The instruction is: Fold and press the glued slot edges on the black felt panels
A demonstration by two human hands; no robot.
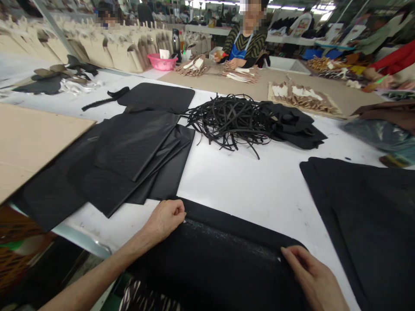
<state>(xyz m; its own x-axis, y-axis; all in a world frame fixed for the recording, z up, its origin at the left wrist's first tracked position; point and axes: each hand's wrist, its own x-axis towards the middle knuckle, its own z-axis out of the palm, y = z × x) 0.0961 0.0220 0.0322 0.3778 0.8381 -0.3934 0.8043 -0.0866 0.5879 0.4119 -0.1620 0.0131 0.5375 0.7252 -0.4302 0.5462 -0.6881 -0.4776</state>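
Observation:
A black, flat leather-like panel (223, 263) lies in front of me at the near table edge. Along its far side runs a folded-looking strip with a whitish, shiny smear beside it. My left hand (168, 218) is closed at the panel's far left corner, its fingertips pinching the edge. At the far right corner my right hand (311, 270) grips the edge between thumb and fingers. The fingers under the panel are hidden. Left of it, overlapping black sheets (129, 147) are spread, and a stack of black panels (372, 216) lies to the right.
A tangled heap of black strips (231, 121) sits beyond the panel, next to black pieces (295, 123). Cardboard (35, 140) covers the left side. Farther back are a pink basin (162, 62), rows of beige bags (94, 45) and a co-worker (241, 47) across the table.

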